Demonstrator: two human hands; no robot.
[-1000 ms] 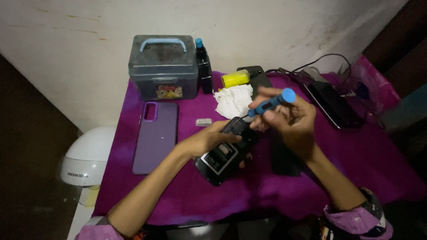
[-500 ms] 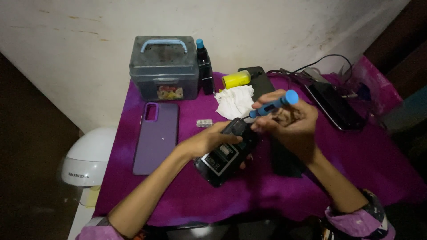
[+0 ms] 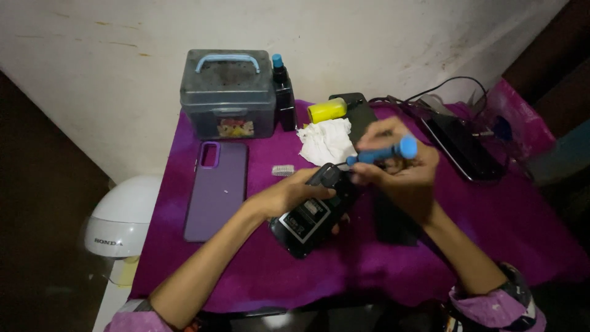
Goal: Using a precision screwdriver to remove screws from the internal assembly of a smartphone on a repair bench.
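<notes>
An opened phone (image 3: 313, 212), back cover off and innards showing, is lying tilted on the purple cloth (image 3: 491, 233) near the front middle of the table. It is steadied by the left hand (image 3: 289, 193), fingers closed over its upper left edge; the far end of the phone is pressed under the fingertips.

A blue screwdriver (image 3: 382, 152) is pinched in the right hand (image 3: 402, 178), fingers clamped round the shaft, its tip brought down to the phone's top end. Whether the tip is seated in a screw cannot be told.

Handling, as judged: the phone is light and stiff but fragile while open; exposed boards and cables are best left untouched, and hold is best taken by the outer frame edges. Its glossy shell is probably slippery, though some grip is lent by the cloth. The screwdriver is light and thin, and is best held near the middle of the shaft.

Noted round about: a purple phone case (image 3: 216, 189) lying flat to the left, a grey box (image 3: 227, 95) with a blue handle at the back, a dark bottle (image 3: 283, 92) just beside it, crumpled white tissue (image 3: 326, 140), a yellow cylinder (image 3: 327, 110), a second phone (image 3: 464, 147) to the right with cables.
</notes>
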